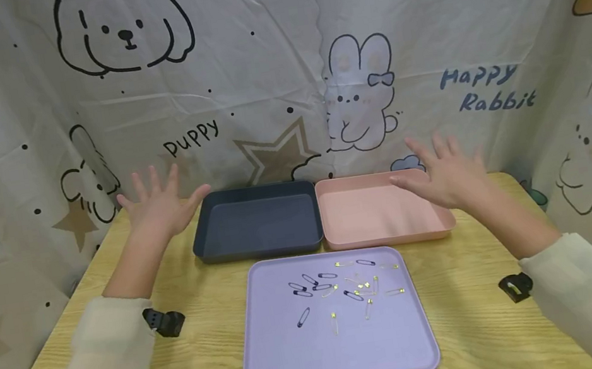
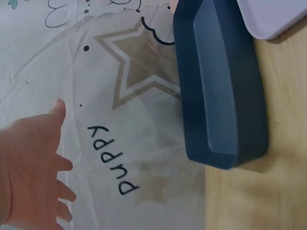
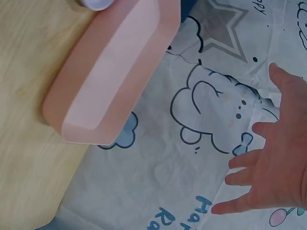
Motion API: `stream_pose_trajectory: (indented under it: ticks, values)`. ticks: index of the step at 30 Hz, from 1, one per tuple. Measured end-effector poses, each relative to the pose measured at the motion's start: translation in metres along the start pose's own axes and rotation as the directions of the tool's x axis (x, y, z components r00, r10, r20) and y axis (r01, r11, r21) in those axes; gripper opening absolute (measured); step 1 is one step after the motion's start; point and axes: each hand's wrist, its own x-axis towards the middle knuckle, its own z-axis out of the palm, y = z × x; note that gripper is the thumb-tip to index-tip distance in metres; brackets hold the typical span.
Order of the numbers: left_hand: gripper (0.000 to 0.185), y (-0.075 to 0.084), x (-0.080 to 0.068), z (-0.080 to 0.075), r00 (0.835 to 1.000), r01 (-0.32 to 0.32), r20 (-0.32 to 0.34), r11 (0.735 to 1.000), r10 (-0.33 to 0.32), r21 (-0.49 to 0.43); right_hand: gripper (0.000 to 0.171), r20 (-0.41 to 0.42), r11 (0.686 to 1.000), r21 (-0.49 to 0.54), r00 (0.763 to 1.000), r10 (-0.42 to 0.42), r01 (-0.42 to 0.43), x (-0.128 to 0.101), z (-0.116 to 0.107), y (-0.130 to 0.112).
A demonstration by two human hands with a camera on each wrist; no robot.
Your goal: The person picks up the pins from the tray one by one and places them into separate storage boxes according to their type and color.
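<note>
Nearest you, lavender tray [image 1: 300, 362] at 6 o'clock, safety pins [image 1: 345, 285] scattered across its far half. Beyond it, dark blue bin [image 1: 256, 222] at 11 o'clock, pink bin [image 1: 380, 210] at 1 o'clock, touching side by side. Your left hand [image 1: 158, 208] hovers beside the blue bin, fingers spread, holding nothing. Your right hand [image 1: 444, 175] hangs over the pink bin's right edge, likewise splayed.
</note>
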Motion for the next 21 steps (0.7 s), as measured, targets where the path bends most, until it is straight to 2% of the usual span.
stream_pose_trajectory:
  ticks: [5, 9, 14, 21]
  values:
    - [0.098, -0.014, 0.0, 0.009, 1.0, -0.029, -0.01, 0.998, 0.028, -0.055, 0.092, 0.028, 0.998, -0.033, 0.998, -0.053, 0.054, -0.011, 0.012, 0.004]
    - [0.091, -0.025, -0.001, 0.02, 0.997, -0.068, -0.036, 0.994, 0.065, -0.084, 0.085, 0.017, 0.993, -0.035, 0.993, -0.115, 0.116, -0.022, 0.025, 0.008]
    - [0.088, -0.041, -0.005, 0.036, 0.994, -0.096, -0.066, 0.989, 0.089, -0.116, 0.079, 0.0, 0.98, 0.02, 0.981, -0.196, 0.196, -0.034, 0.041, 0.013]
    - [0.083, -0.057, -0.005, 0.059, 0.992, -0.106, -0.084, 0.97, 0.09, -0.218, 0.066, -0.04, 0.952, 0.14, 0.962, -0.269, 0.272, -0.045, 0.059, 0.021]
